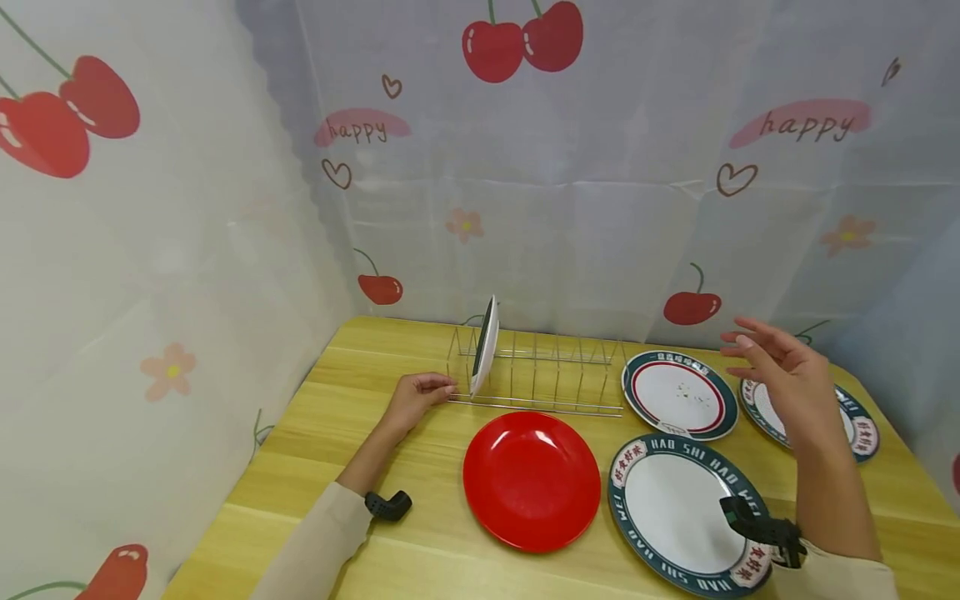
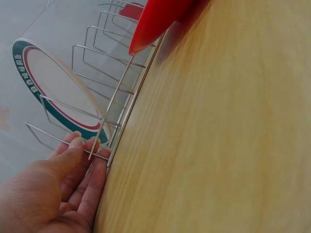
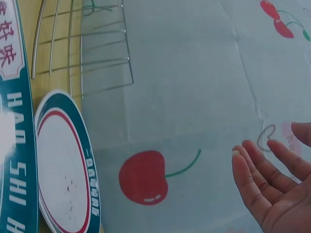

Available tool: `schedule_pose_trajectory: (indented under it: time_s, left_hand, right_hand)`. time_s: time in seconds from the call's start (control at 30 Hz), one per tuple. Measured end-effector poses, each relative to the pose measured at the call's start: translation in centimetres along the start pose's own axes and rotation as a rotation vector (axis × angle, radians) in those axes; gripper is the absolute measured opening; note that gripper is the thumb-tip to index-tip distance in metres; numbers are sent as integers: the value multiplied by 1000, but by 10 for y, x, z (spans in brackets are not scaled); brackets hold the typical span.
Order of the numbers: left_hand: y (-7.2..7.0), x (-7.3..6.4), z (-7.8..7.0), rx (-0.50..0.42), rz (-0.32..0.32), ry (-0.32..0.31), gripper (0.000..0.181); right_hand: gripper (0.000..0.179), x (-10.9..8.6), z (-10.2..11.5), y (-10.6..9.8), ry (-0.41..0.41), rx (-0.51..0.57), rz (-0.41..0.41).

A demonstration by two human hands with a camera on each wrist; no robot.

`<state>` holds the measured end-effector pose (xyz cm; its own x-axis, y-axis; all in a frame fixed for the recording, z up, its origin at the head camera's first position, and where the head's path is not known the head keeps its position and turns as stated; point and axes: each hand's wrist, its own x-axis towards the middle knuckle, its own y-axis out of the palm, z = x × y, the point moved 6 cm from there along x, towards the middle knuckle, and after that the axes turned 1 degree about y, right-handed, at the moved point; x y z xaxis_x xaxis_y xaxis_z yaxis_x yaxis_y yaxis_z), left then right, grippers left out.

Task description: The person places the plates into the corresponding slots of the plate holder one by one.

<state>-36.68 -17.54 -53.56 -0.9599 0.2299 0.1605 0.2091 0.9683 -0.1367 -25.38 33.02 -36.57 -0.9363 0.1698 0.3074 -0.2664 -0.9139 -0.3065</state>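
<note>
A wire dish rack (image 1: 555,408) stands at the back of the table, with one white plate with a green rim (image 1: 486,346) upright in its left end. My left hand (image 1: 422,400) pinches the rack's front left corner; in the left wrist view the thumb and fingers (image 2: 68,165) close round its end wires, just below the plate. My right hand (image 1: 795,375) hovers in the air at the right with nothing in it, fingers loosely spread. Beneath it lies a green-rimmed plate (image 1: 862,421), partly hidden by the hand and forearm.
A red plate (image 1: 532,483) lies in front of the rack. Right of it is a large plate with green lettered rim (image 1: 682,508), and behind that a smaller plate with a red ring (image 1: 678,396). A cherry-printed curtain (image 1: 562,208) hangs behind the table (image 1: 405,533).
</note>
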Motion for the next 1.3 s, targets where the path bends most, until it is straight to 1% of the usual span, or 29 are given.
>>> schedule_pose_trajectory:
  time_s: [0.07,0.23,0.27,0.4,0.43,0.5,0.57,0.63,0.67,0.73,0.8,0.87,1.0,1.07,1.17,1.23,1.3]
  left_hand:
    - [-2,0,0,9,-7,-6,19]
    - [-6,0,-1,24,-11,-8,17]
    - [-6,0,-1,25,-9,-6,17]
    - [-6,-1,-2,25,-7,-9,18]
    - [-6,-1,-3,26,-9,-10,18]
    - [-6,-1,-3,26,-13,-11,18]
    - [-6,-1,-3,24,-17,-12,17]
    - [-5,-1,-3,23,-14,-14,17]
    - [-5,-1,-3,24,-13,-17,17]
    - [-4,-1,-3,22,-10,-21,18]
    - [-4,-1,-4,16,-6,-22,19]
    - [-4,-1,-5,7,-6,-21,19]
    - [-4,1,-3,-4,-10,-17,18]
    - [-5,2,-3,-2,-12,-11,17]
    - [-4,3,-2,2,-9,-4,18]
    - [-4,3,-2,4,-3,-3,19]
    - [-4,3,-1,7,-3,-9,18]
  right_hand:
    - [44,1,-7,-11,23,66,-34]
    - [45,2,-22,-37,83,277,-113]
    - [45,2,-25,-42,92,286,-134]
    - [45,0,-38,-59,117,262,-207]
    - [45,-1,-42,-62,121,275,-224]
    - [46,-2,-50,-69,145,260,-252]
    - [47,-4,-60,-76,191,232,-280]
    - [48,-5,-68,-83,240,164,-312]
    - [48,-6,-73,-86,269,111,-323]
    - [48,-9,-81,-92,312,56,-347]
    - [48,-11,-89,-96,352,29,-376]
    - [47,-13,-96,-100,401,27,-406]
    - [47,-19,-110,-108,533,-28,-481]
    - [47,-22,-117,-113,565,-50,-534]
    - [47,-27,-125,-121,582,-40,-608]
    - [47,-30,-131,-127,586,7,-654]
    - [49,-32,-136,-130,607,12,-665]
